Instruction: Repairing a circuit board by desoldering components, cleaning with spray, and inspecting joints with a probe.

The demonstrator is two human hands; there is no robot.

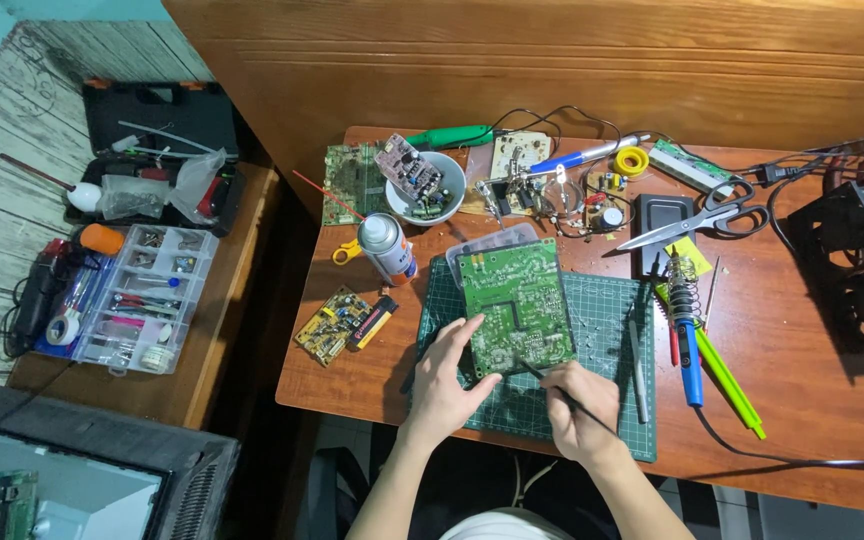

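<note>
Here, a wooden table [812, 400] is crowded with tools. Scissors [687, 225] lie at two o'clock from the green circuit board [514, 305], a blue-handled soldering iron [689, 345] at three, a spray can [387, 248] at ten. The flat, rectangular board rests on a dark gridded cutting mat [607, 320]. The left hand [447, 385], at seven o'clock, presses open fingers on the board's lower left edge. The right hand [582, 405], at five, has its grip closed around a thin dark tool [552, 385] whose tip touches the board's lower edge.
</note>
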